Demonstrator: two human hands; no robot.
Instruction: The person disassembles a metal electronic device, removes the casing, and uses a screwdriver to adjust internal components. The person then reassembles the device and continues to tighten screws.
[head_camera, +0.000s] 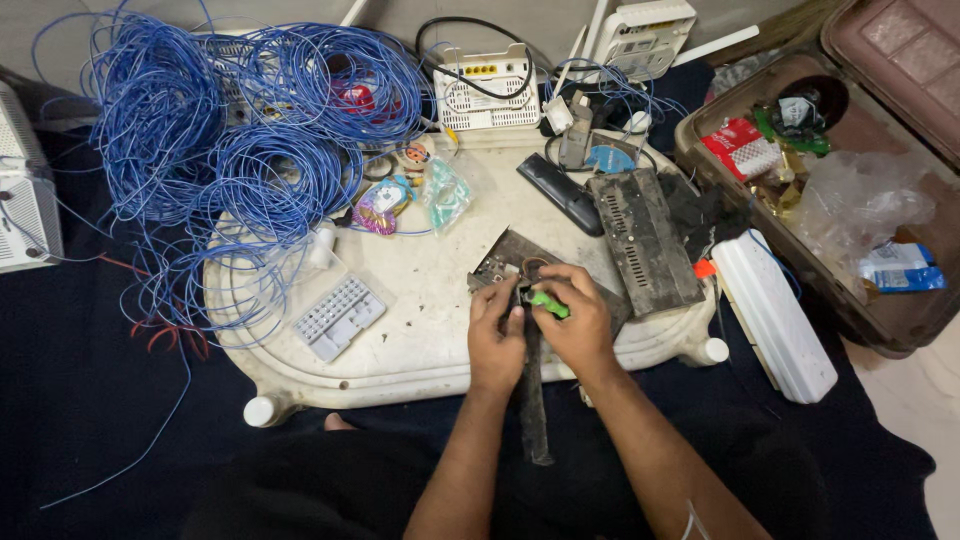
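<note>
Both forearms reach in from the bottom edge and meet over the near right part of a white overturned plastic table (420, 330), which lies on a dark blue cloth (80, 400) spread on the floor. The left hand (495, 335) is curled shut around the top of a long dark tool (532, 400) whose handle hangs down past the table's rim; the right hand (575, 320) is closed beside it, touching it, pinching a small green connector (548, 303) at the tool's head. Just behind the hands lies a dusty circuit board (505, 260). A big tangle of blue wire (220, 130) covers the table's far left. To the right stands an open brown case (880, 330) of odds and ends, with a white box (775, 315) between it and the table. A perforated metal housing (645, 240), a white router (485, 90) and a small grey keypad (338, 317) lie around.
</note>
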